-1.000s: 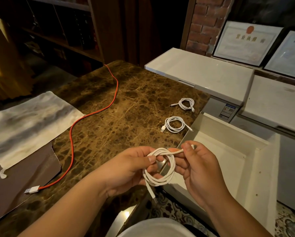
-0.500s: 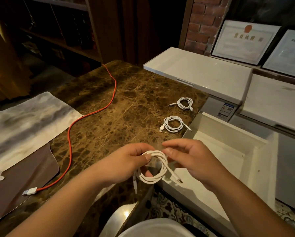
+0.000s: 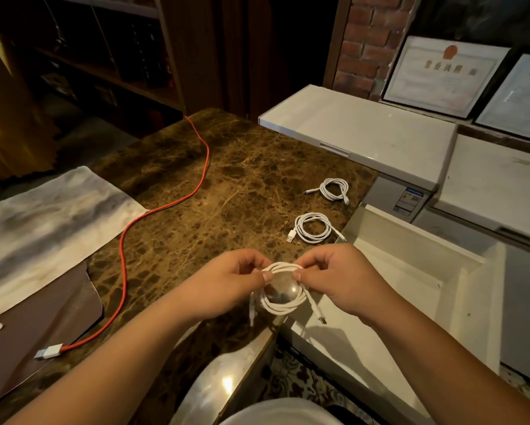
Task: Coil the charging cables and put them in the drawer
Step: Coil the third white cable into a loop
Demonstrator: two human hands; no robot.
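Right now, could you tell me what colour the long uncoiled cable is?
Orange-red cable, white plug; head view.

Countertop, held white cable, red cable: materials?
Countertop: looks like polished brown marble or a marble-look slab; gold veining, glossy glare at the near edge.
White cable, pinched by left hand and right hand: smooth matte jacket, likely rubbery plastic.
Red cable: possibly braided; texture too fine to confirm. White plug looks plastic.

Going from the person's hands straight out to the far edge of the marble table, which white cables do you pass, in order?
White cable held in both hands → nearer coiled white cable on the table → farther coiled white cable, near the table's far right edge.
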